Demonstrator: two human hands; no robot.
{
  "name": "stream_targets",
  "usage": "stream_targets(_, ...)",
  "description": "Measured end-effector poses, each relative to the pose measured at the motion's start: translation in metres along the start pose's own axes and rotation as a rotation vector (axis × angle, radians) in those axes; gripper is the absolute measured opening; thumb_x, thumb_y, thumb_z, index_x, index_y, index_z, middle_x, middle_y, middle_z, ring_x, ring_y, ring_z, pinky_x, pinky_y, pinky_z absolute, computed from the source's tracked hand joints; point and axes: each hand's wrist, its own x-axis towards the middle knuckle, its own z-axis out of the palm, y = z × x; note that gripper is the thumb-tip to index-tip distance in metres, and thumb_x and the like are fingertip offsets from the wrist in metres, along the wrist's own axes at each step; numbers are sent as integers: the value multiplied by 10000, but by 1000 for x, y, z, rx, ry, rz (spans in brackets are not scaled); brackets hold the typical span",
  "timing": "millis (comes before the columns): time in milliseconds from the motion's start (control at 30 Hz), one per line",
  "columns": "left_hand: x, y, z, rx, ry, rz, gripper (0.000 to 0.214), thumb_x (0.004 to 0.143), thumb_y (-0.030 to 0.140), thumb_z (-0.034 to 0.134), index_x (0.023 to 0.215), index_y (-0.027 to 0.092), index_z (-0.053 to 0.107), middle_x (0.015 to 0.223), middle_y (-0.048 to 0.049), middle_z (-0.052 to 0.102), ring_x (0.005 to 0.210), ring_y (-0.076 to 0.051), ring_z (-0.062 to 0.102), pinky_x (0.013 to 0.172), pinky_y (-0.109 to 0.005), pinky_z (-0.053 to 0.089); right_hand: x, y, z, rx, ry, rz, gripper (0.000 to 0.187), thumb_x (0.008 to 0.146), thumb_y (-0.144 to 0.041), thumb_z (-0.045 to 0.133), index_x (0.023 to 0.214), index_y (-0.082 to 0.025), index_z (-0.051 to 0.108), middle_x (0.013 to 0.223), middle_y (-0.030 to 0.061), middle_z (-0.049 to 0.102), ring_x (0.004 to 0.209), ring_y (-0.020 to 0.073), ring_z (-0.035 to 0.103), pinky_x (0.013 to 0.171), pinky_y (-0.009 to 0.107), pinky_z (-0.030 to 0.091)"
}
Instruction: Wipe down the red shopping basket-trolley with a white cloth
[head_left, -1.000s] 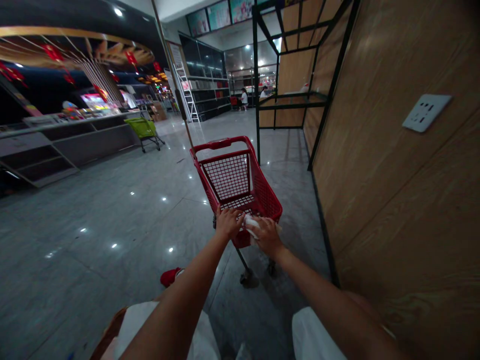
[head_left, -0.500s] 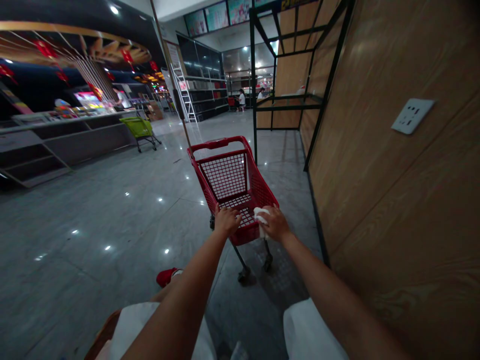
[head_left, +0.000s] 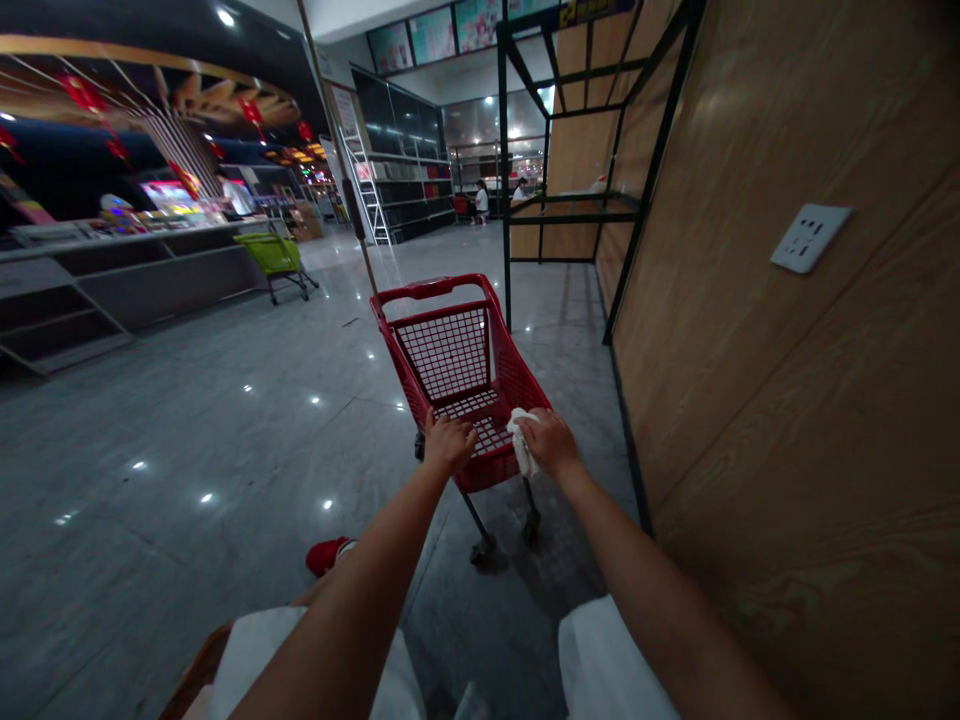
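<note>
In front of me stands a red plastic shopping cart [head_left: 445, 355] with a grid basket, its near end towards me. My left hand [head_left: 448, 442] is closed over the left part of the near rim. At the right corner of the same rim is my right hand [head_left: 551, 440], its fingers wrapped round a white cloth [head_left: 523, 440] that lies against the cart and hangs down a little. The cart's near wheels rest on the floor below my hands. A long thin pole [head_left: 352, 195] rises by the cart's far left corner.
A wood-panelled wall [head_left: 750, 380] with a socket plate [head_left: 810, 238] runs close on my right. Ahead is a black metal frame [head_left: 507, 180]. A green cart [head_left: 271, 254] stands by a counter [head_left: 172, 280] at the left. Further back are a ladder [head_left: 367, 190] and people.
The view has shifted slightly. The white cloth now hangs more visibly beneath my right hand at the cart's corner. My left hand keeps its place on the rim.
</note>
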Motion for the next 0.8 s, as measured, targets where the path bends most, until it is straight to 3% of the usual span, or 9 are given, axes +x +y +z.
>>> stream_targets(133,1,3,2,-22,22,-8,411,902,329,312,819,247,707,927,-37,733,926,-232,592,1081,-534,160,-13,-43,16,66,-43,-124,264,940,-302,456,1100,-214,646,1119,88,628,1004,233,540,907,372,371)
stream_targets(233,-1,-3,1,-37,31,22,411,895,308,304,844,251,708,930,-35,735,918,-226,592,1076,-525,171,-17,-66,26,109,-70,-204,362,892,-240,509,1240,-151,545,1283,123,558,1133,250,497,957,397,362)
stream_targets(367,-2,-11,1,-26,31,43,413,901,330,301,868,251,704,959,-33,735,927,-225,586,1065,-499,204,-4,-45,13,187,-173,-292,319,903,-203,493,1217,-214,551,1207,53,608,1094,178,544,891,293,413)
stream_targets(533,0,-8,3,-8,14,29,424,911,353,293,873,270,707,939,-24,736,916,-226,587,1062,-518,196,4,-7,-3,121,-75,-34,246,912,-197,473,1091,-219,639,1024,54,641,968,176,583,864,282,426)
stream_targets(633,0,-4,1,10,0,24,422,906,348,298,845,257,706,931,-39,734,912,-237,591,1063,-547,178,-7,-21,15,128,13,-70,241,895,-291,532,1100,-223,639,1045,72,617,1010,207,551,926,343,414)
stream_targets(800,-1,-6,-5,-14,-19,24,397,887,342,325,850,240,707,950,-59,730,962,-257,590,1064,-546,181,-21,-54,46,195,16,-281,497,795,-331,678,1255,-212,533,1334,124,498,1210,258,453,1009,419,371)
